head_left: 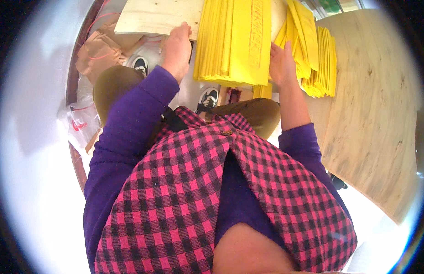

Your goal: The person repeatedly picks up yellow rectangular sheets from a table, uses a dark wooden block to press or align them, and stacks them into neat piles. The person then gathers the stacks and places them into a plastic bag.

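Observation:
A thick stack of flat yellow folded papers (237, 45), with red print on its top piece, lies between my hands and juts over the near edge of the plywood board. My left hand (177, 52) is upright at its left side, fingers stretched, with a small gap to the papers. At the stack's right edge is my right hand (282, 67), its fingers extended and the fingertips at or very near the paper. Neither hand is wrapped round anything. More yellow folded papers (303, 34) lie fanned and tilted just beyond my right hand.
Another yellow bundle (328, 64) rests farther right, beside a large plywood panel (371, 105). A pale plywood board (152, 16) is at the far left. Brown paper (100, 52) and a clear plastic bag (83, 123) lie by my left leg. My shoes (207, 99) show below.

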Demonstrator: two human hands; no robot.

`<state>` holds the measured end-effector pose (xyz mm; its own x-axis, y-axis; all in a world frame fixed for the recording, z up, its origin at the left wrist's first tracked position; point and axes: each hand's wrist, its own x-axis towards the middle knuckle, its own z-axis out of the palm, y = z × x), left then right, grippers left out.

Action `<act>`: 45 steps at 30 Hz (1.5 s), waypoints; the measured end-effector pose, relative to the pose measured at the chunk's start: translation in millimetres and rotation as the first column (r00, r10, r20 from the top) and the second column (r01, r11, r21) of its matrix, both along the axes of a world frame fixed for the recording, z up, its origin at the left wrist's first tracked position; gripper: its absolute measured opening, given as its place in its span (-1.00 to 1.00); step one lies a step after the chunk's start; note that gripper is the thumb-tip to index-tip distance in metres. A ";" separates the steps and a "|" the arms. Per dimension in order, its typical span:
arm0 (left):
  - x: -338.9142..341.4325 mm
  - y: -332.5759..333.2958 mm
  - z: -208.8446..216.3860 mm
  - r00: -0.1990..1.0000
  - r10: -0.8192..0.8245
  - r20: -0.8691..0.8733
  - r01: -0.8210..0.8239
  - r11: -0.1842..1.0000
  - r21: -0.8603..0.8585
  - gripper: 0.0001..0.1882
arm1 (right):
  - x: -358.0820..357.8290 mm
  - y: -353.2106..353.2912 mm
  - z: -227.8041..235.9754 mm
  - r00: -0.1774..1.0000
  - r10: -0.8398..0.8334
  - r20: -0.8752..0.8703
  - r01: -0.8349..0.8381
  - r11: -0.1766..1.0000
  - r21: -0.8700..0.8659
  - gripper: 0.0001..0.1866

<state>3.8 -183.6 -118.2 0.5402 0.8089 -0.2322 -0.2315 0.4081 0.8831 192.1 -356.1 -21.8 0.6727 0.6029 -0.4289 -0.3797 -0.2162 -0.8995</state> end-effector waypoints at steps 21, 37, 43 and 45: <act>-33.6 -59.3 -8.3 0.915 -0.400 -0.054 0.354 0.860 -0.366 -0.50 | -69.6 -34.4 -62.7 0.972 -0.025 -0.234 0.053 0.992 0.111 -0.57; -98.4 -61.8 29.1 0.958 -0.236 -0.166 0.221 0.970 -0.104 -0.57 | -84.0 -46.3 -89.8 0.887 0.067 -0.457 0.038 0.975 0.217 -0.43; -175.1 -29.3 57.8 0.978 0.144 0.152 -0.168 0.972 0.162 -0.63 | -89.4 -43.9 -89.8 0.867 0.020 -0.498 0.087 0.978 0.191 -0.46; -218.9 -5.3 54.6 0.959 0.266 0.102 -0.281 0.939 0.196 -0.64 | -90.8 -43.4 -88.7 0.893 0.014 -0.449 0.067 0.984 0.164 -0.47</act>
<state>-215.2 -188.9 -63.7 0.3004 0.9537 -0.0126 -0.3752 0.1304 0.9177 101.2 -399.5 -110.5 0.4510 0.6784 -0.5800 -0.7533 -0.0592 -0.6551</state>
